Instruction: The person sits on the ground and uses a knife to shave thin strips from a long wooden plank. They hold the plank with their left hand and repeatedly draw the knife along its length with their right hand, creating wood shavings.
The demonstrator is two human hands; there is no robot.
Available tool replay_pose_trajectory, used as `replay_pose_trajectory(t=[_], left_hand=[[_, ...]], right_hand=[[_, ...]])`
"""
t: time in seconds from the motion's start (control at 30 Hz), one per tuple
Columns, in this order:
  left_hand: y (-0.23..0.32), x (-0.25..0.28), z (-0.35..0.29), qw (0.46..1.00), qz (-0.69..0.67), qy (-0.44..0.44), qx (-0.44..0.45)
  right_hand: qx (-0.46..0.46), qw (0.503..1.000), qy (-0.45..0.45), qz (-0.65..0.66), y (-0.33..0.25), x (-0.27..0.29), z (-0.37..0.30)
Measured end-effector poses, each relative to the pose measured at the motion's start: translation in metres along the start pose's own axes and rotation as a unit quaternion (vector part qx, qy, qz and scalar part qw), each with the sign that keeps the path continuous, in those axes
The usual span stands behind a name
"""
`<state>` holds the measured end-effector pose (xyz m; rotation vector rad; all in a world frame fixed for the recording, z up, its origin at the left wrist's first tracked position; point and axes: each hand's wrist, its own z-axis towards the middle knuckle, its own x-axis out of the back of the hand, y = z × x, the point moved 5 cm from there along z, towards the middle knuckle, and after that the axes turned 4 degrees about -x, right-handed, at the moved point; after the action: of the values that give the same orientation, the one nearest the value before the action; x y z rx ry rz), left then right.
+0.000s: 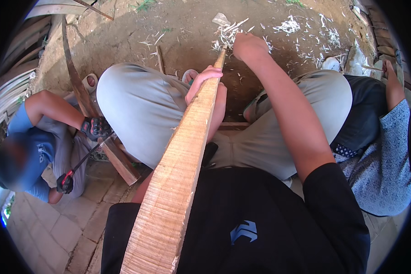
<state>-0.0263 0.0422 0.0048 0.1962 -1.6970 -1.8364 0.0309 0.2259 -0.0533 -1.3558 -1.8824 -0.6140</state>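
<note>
A tapering pale-brown wooden plank [173, 169] is gripped near its narrow tip by the left hand [219, 99], above the grey-trousered lap [244, 146]; the curled right hand's [251, 46] contents cannot be told. Apparent shaving is best directed away from the left hand.

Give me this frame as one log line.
left hand: gripping plank | right hand: near plank's far end, contents unclear | shavings: scattered on ground

Brown dirt ground [123, 43] — pale wood shavings [289, 26] on top
</note>
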Motion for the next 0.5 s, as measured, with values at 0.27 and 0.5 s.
replay_pose_trajectory(t=[0.27, 0.5], left_hand=[[0.001, 0.007, 0.004, 0.998, -0.057, 0.041, 0.008], [-0.006, 0.000, 0.000, 0.993, -0.100, 0.053, -0.020]], right_hand=[[0.051, 0.998, -0.003, -0.019, -0.007, -0.075, 0.021], [-0.024, 0.990, -0.107, -0.087, 0.018, -0.104, 0.023]])
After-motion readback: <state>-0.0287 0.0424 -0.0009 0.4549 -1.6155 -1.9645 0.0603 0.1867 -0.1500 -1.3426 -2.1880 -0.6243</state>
